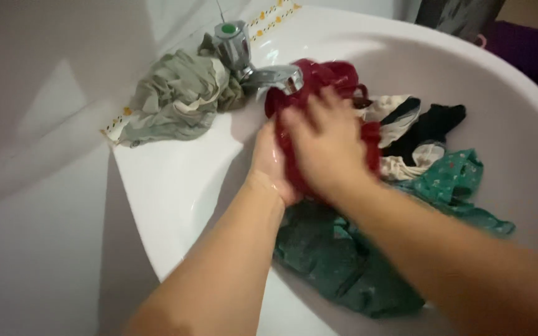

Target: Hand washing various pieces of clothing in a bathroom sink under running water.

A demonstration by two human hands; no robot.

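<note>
Leaning over the white basin (175, 186), the person has a dark green garment (344, 261) lying wet at the near side, partly under both forearms; it looks heavy with water, and I'd guess a careless pull of the arms could drag it up over the rim and onto the floor.

Just beyond it the two hands work a dark red cloth (319, 81). The left hand (269, 162) is cupped beneath with its fingers curled around the bunched fabric. The right hand (328, 143) lies flat on top, fingers loosely spread, pressing down so the cloth is squeezed between the two palms. It is blurred, so the exact finger grip is hard to tell.

To the right sit a teal patterned piece (456, 177), a cream and dark piece (400, 112) and a black one (434, 121). The red cloth bunches right against the chrome tap (269, 74); it could snag on the spout, or its colour could bleed into the pale pieces alongside.

Farthest off, a grey-green garment (175, 96) is heaped on the ledge beside the tap, near enough the edge to slide off.
</note>
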